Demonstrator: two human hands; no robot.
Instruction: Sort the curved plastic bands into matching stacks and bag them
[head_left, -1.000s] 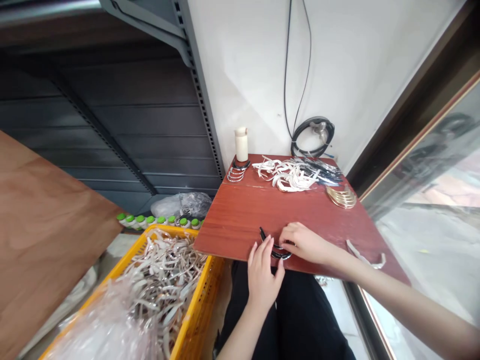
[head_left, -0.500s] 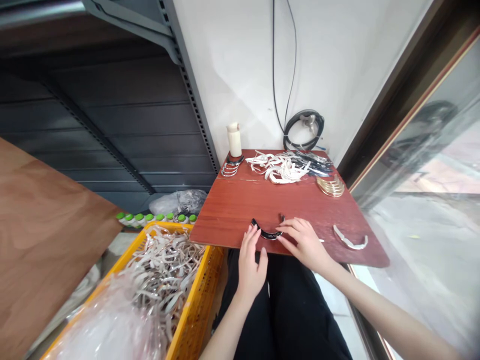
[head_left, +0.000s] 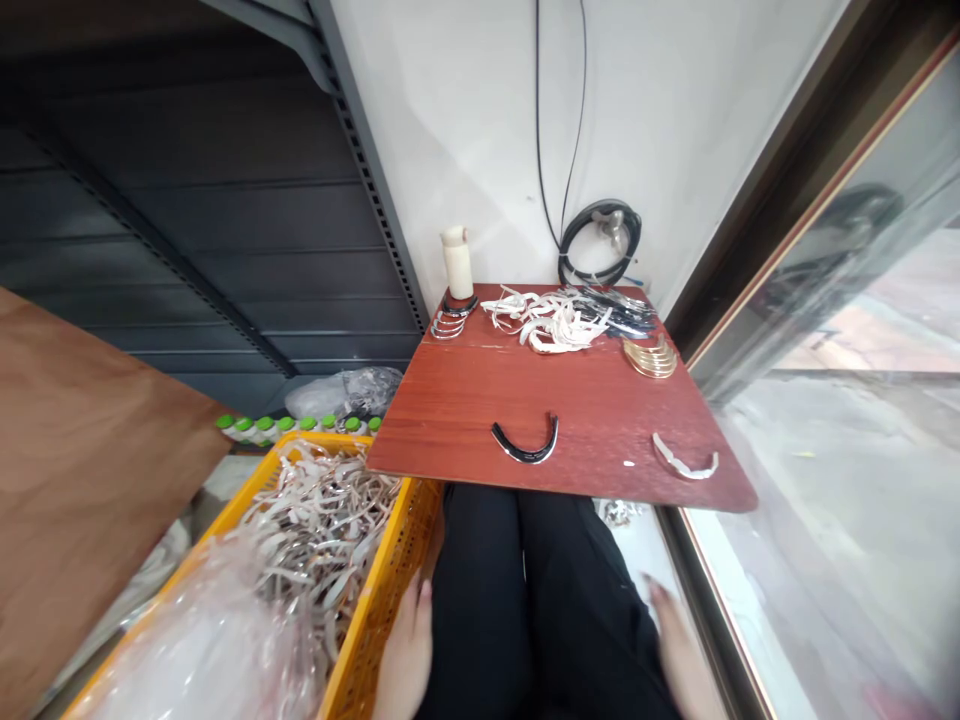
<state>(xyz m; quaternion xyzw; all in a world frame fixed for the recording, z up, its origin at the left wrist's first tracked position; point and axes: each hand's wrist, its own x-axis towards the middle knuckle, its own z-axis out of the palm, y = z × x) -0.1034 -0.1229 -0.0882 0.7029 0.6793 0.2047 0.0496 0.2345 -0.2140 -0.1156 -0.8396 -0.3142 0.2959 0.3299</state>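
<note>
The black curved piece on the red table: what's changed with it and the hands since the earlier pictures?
Both hands have let go of the black curved piece and drawn back off the red table: the left hand and the right hand are now down beside the legs. The white strips, gold curved pieces and bottle stayed put.

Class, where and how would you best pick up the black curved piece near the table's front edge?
I'd pinch the black curved piece at the middle of its bend, coming from the front edge of the table: the bend bulges toward that edge, while its ends point away, toward the wall.
</note>
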